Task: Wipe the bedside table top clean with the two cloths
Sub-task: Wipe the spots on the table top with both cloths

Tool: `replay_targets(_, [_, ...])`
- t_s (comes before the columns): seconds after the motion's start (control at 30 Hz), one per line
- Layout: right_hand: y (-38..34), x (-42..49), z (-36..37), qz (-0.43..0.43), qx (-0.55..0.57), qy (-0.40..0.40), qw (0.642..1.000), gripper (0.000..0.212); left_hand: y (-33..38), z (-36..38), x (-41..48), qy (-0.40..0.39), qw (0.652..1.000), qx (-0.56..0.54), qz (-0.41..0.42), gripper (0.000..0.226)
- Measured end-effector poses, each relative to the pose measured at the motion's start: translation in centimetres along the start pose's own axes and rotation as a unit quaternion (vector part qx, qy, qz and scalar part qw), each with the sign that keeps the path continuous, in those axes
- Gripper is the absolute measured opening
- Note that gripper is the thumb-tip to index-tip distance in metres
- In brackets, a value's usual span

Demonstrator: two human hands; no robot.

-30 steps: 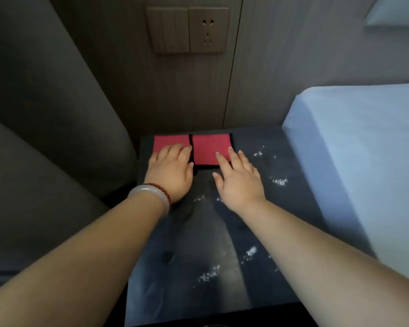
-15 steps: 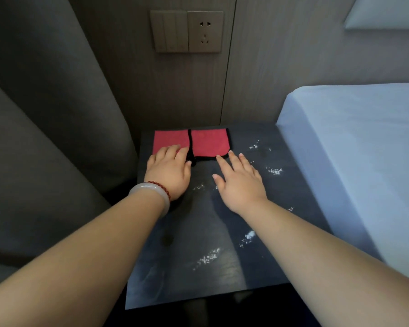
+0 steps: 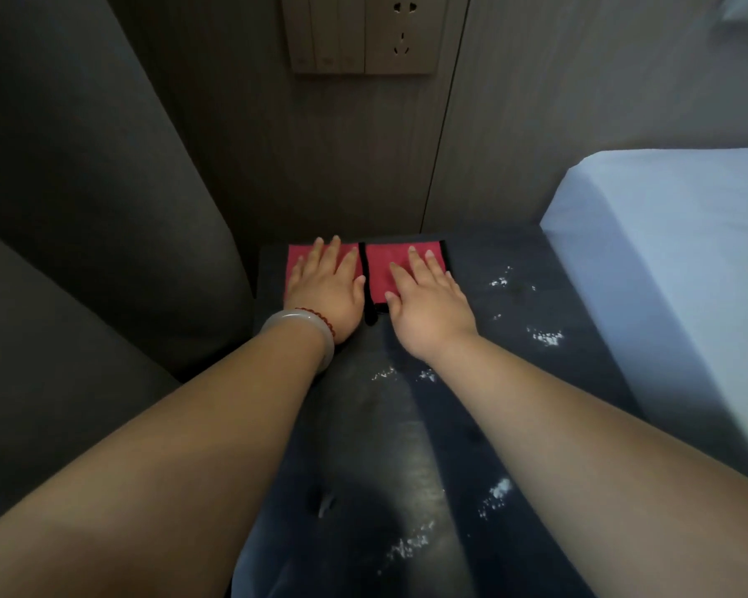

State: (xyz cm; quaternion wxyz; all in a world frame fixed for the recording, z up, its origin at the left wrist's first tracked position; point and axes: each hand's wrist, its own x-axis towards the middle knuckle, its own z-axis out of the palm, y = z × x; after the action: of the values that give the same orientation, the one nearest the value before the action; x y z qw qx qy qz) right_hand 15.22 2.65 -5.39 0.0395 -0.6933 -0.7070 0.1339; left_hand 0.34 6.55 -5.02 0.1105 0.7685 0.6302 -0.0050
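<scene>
Two red cloths with black edging lie side by side at the back of the dark bedside table top (image 3: 579, 381). My left hand (image 3: 327, 289) lies flat, fingers spread, on the left cloth (image 3: 299, 256) and covers most of it. On the right cloth (image 3: 383, 269) my right hand (image 3: 430, 302) rests flat with its palm partly over the cloth's near edge. White powdery specks (image 3: 545, 337) are scattered over the table's right side and front.
A bed with a pale blue sheet (image 3: 674, 261) borders the table on the right. Dark grey upholstery (image 3: 83, 209) stands close on the left. A wood-panel wall with a switch and socket plate (image 3: 366, 34) rises just behind the cloths.
Both hands have slid forward onto the cloths: half a second ago only the fingertips reached them, now the palms press on them. The camera has come closer.
</scene>
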Motion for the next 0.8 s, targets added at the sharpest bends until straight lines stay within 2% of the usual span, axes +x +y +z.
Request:
replay_targets(0.1, [0.2,0.7,1.1,0.006,-0.026,-0.038,0.999,0.054,-0.5,1.2,1.0,-0.03,0.999,0.006,-0.007,0.058])
replay_targets(0.2, [1.1,0.4,1.9,0.012,-0.021,0.011,1.0,0.052,-0.9,2.5,0.8,-0.007,1.0,0.022,0.003,0.059])
replay_targets(0.3, [1.6,0.7,1.5,0.07,-0.004,0.07,0.995,0.05,-1.1,3.1,0.5,0.022,0.999,0.023,0.009,0.059])
replay_targets(0.4, [0.8,2.1,0.8,0.087,-0.043,0.119,0.988,0.051,-1.3,3.3,0.8,0.034,0.999,0.02,0.011,0.058])
replay_targets(0.47, [0.3,3.0,1.0,0.057,-0.029,0.099,0.993,0.055,-1.3,3.3,0.7,0.041,0.999,0.019,0.012,0.058])
replay_targets(0.6, [0.7,3.9,2.1,0.033,-0.038,0.0,0.999,0.057,-1.2,3.3,0.8,0.042,0.999,0.021,0.012,0.057])
replay_targets(0.8, [1.1,1.3,1.9,-0.004,-0.024,-0.004,1.0,0.053,-1.0,3.0,0.7,0.036,0.999,0.023,0.006,0.057])
